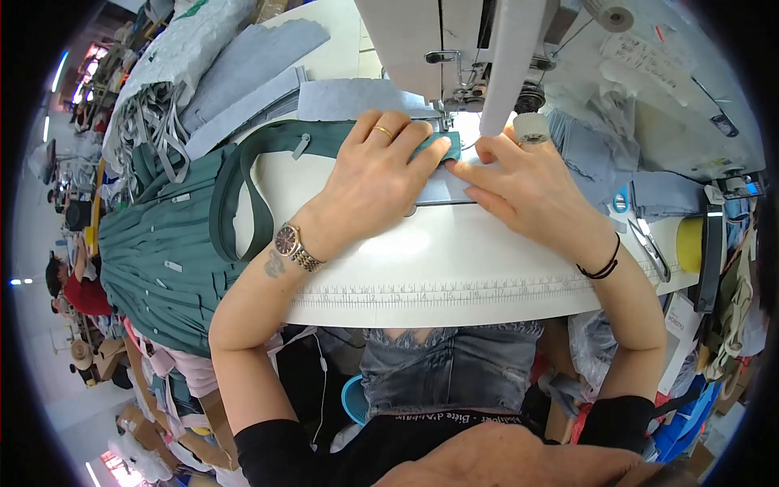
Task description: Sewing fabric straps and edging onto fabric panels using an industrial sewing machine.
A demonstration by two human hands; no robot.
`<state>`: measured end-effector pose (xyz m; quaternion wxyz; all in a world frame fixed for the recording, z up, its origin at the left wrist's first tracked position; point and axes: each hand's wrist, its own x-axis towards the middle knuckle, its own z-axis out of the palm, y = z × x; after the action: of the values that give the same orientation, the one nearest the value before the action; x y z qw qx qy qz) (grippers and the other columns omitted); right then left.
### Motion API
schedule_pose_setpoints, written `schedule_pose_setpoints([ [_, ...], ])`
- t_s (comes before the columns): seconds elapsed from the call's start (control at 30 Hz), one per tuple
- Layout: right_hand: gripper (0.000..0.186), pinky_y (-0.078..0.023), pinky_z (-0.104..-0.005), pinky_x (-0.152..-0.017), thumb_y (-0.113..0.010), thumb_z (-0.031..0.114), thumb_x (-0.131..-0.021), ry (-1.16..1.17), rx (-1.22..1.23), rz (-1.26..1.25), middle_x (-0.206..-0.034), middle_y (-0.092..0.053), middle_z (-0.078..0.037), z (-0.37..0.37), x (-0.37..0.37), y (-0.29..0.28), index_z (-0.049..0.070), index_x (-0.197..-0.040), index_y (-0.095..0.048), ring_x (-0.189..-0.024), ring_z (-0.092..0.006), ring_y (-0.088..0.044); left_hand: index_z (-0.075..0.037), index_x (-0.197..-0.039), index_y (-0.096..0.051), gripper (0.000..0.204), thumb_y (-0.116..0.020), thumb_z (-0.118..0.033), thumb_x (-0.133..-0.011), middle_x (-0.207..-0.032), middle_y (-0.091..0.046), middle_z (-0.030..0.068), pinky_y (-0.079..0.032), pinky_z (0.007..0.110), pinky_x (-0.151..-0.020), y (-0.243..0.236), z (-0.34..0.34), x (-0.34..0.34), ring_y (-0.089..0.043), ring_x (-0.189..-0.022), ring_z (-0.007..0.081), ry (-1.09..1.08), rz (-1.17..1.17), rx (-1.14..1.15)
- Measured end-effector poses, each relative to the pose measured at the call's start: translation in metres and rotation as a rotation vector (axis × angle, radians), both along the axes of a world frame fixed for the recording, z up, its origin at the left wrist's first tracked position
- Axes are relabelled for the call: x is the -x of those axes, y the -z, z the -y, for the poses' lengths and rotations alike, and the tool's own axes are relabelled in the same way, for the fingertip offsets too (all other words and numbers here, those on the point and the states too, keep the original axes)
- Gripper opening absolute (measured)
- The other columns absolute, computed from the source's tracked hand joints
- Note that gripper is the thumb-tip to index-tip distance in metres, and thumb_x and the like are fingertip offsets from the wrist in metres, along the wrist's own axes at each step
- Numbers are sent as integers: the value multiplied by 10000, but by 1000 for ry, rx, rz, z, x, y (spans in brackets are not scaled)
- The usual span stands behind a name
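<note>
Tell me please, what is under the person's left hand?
Green fabric shows at both sides of the left hand and goes under it. What lies directly beneath the hand is covered and cannot be seen.

The 2 bare forearms point(629, 284) slant inward from bent elbows point(231, 331), bringing both hands close together. The left hand point(377, 166) lies back uppermost, fingers bent, thumb point(430, 158) stretched rightward. The right hand point(527, 174) points leftward, its fingers partly curled, its thumb lower.

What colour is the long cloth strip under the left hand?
Dark green; the cloth strip shows best in the head view.
</note>
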<state>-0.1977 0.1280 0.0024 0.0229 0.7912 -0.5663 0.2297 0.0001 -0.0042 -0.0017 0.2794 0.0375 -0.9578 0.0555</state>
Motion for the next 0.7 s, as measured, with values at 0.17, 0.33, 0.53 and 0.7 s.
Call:
schedule_pose_setpoints([
  [0.17,316,-411,-565,-1022,-757,199,-815,0,-13,-13,-966,-594,-31,-2,-2,-2,176,-1124,-696,-994,-231,-622,-20,-1071,-686,352,-686,-71,-723,-1039,-645,99,-460,409,-921,1,-2,0,-591,-997,268,-1,6,9],
  [0.33,257,-428,-519,-1023,-759,177,-798,-16,46,-35,-971,-614,-24,-2,1,1,152,-1050,-720,-938,-227,-635,21,-1013,-687,307,-685,-141,-752,-1031,-641,102,-440,443,-956,-5,-8,2,-570,-1041,269,-11,49,43],
  [0.53,231,-458,-450,-993,-718,101,-784,-61,228,3,-1053,-692,-12,7,10,4,91,-1014,-729,-797,-217,-634,65,-1145,-643,496,-648,-266,-775,-1171,-619,140,-423,498,-1000,-16,-19,5,-550,-1174,289,-46,194,94],
  [0.7,248,-475,-432,-892,-692,69,-771,-70,89,34,-1103,-706,4,13,13,5,77,-1015,-733,-813,-215,-640,51,-1130,-641,484,-685,-224,-735,-1201,-609,149,-430,482,-1002,-4,-11,6,-547,-1153,305,-11,134,-79],
])
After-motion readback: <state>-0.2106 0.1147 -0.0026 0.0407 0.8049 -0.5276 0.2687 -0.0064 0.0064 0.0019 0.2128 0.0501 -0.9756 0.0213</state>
